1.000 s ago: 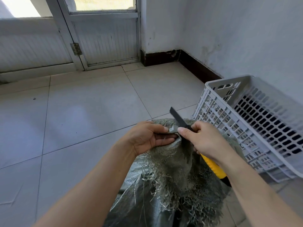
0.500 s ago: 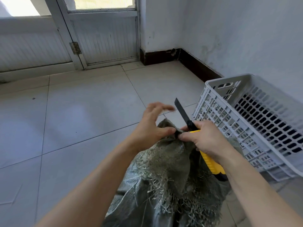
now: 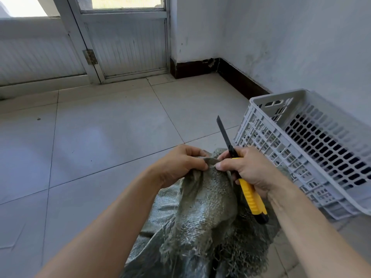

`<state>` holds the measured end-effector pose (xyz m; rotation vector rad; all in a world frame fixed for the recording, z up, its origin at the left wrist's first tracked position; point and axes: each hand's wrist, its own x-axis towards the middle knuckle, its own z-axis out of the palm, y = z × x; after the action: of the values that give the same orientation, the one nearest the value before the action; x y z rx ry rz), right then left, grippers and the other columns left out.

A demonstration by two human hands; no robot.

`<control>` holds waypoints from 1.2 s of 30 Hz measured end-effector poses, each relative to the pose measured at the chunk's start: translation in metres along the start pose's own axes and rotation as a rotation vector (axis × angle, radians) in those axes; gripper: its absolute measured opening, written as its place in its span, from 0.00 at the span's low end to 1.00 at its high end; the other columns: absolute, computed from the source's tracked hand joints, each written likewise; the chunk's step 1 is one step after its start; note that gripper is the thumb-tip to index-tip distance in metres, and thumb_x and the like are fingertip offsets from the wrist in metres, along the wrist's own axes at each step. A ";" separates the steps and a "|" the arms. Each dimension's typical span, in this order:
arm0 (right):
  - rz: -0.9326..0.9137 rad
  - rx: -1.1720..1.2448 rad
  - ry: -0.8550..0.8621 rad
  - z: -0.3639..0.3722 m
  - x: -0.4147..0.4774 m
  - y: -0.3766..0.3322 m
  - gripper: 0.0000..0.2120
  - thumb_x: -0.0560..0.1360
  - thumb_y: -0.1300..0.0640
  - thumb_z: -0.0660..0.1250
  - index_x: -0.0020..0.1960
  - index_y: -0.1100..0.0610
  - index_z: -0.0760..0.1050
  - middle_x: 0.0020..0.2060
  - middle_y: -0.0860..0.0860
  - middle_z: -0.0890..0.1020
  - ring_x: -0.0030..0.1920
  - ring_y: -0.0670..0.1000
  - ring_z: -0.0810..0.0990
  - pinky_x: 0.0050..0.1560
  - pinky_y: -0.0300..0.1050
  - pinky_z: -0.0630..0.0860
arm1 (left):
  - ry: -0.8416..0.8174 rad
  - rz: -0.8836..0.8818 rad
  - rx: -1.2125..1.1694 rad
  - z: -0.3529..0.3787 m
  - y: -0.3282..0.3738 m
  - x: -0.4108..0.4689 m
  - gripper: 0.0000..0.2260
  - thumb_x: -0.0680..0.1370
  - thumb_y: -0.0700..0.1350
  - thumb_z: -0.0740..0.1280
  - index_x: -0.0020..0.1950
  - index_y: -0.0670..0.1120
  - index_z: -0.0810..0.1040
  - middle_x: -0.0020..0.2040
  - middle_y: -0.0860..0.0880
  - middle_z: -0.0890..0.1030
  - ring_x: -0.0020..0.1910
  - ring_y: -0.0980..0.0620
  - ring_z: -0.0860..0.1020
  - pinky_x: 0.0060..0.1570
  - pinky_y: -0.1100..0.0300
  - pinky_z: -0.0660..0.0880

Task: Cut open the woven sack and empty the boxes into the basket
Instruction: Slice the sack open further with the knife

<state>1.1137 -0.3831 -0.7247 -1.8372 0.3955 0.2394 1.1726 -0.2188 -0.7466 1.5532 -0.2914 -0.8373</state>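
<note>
A grey-green woven sack (image 3: 202,209) with frayed cut edges stands on the floor in front of me. My left hand (image 3: 180,163) pinches its top edge. My right hand (image 3: 245,167) pinches the same edge just to the right while gripping a yellow-handled utility knife (image 3: 252,197), whose black blade points up and away. A grey plastic basket (image 3: 301,157) with perforated walls sits tilted at the right, close to the sack. No boxes are visible; the sack hides its contents.
Pale floor tiles (image 3: 100,137) stretch to the left and ahead. A grey door (image 3: 124,41) stands at the back, and a white wall with a dark skirting board (image 3: 241,79) runs behind the basket.
My left hand, open-fingered half a second ago, has closed again on the sack's top edge. The knife blade has swung more upright and the sack top is pulled flatter.
</note>
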 end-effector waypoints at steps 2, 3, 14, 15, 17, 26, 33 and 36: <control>0.013 0.027 -0.016 0.000 0.000 -0.001 0.06 0.69 0.66 0.72 0.38 0.56 0.78 0.22 0.47 0.74 0.23 0.46 0.70 0.25 0.38 0.68 | -0.035 -0.020 -0.060 -0.001 -0.001 0.001 0.09 0.72 0.30 0.63 0.38 0.42 0.79 0.31 0.48 0.80 0.31 0.53 0.78 0.33 0.65 0.76; 0.022 0.042 -0.025 -0.001 0.000 -0.001 0.06 0.69 0.66 0.71 0.38 0.56 0.78 0.21 0.46 0.74 0.22 0.46 0.70 0.25 0.38 0.68 | -0.056 -0.024 -0.097 -0.001 -0.002 0.002 0.07 0.70 0.31 0.63 0.39 0.41 0.78 0.32 0.47 0.80 0.32 0.52 0.78 0.34 0.64 0.77; 0.045 0.063 -0.054 -0.002 0.002 0.003 0.06 0.68 0.63 0.74 0.42 0.56 0.78 0.28 0.51 0.76 0.25 0.47 0.71 0.27 0.40 0.69 | 0.061 -0.005 0.009 -0.002 -0.003 0.004 0.03 0.74 0.38 0.69 0.40 0.41 0.78 0.36 0.46 0.80 0.37 0.51 0.78 0.44 0.58 0.76; 0.042 0.052 -0.052 0.000 0.002 0.003 0.06 0.68 0.63 0.74 0.43 0.57 0.78 0.29 0.51 0.76 0.26 0.47 0.71 0.27 0.40 0.69 | 0.061 0.003 0.023 -0.002 -0.004 0.004 0.02 0.74 0.38 0.69 0.41 0.42 0.79 0.37 0.46 0.80 0.38 0.50 0.78 0.46 0.56 0.77; 0.029 0.017 -0.033 0.002 0.002 0.004 0.06 0.69 0.64 0.73 0.42 0.57 0.77 0.30 0.51 0.76 0.28 0.48 0.71 0.27 0.39 0.69 | 0.068 0.020 0.100 -0.002 -0.005 0.004 0.01 0.74 0.39 0.70 0.42 0.43 0.79 0.39 0.45 0.80 0.41 0.49 0.78 0.49 0.52 0.76; 0.021 0.021 0.007 0.002 0.002 0.003 0.06 0.70 0.62 0.73 0.41 0.55 0.77 0.29 0.50 0.75 0.25 0.46 0.71 0.26 0.39 0.70 | -0.005 -0.046 -0.124 -0.004 -0.006 0.004 0.06 0.73 0.35 0.66 0.37 0.42 0.79 0.32 0.48 0.80 0.32 0.53 0.79 0.36 0.62 0.77; -0.024 -0.377 -0.012 -0.010 -0.008 -0.009 0.29 0.69 0.30 0.57 0.49 0.56 0.69 0.35 0.52 0.77 0.34 0.51 0.76 0.43 0.55 0.77 | 0.238 -0.157 -0.379 -0.011 -0.009 0.009 0.06 0.74 0.38 0.66 0.48 0.37 0.78 0.37 0.43 0.80 0.33 0.50 0.78 0.35 0.60 0.78; -0.045 -0.553 -0.007 -0.006 -0.006 0.000 0.21 0.75 0.38 0.61 0.41 0.57 0.72 0.33 0.53 0.78 0.35 0.53 0.76 0.46 0.57 0.78 | 0.223 -0.153 -0.422 -0.007 -0.005 0.009 0.06 0.75 0.38 0.65 0.47 0.37 0.79 0.38 0.43 0.81 0.33 0.50 0.80 0.34 0.61 0.79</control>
<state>1.1085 -0.3884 -0.7206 -2.3836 0.2994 0.3484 1.1819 -0.2186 -0.7549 1.2649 0.1611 -0.7755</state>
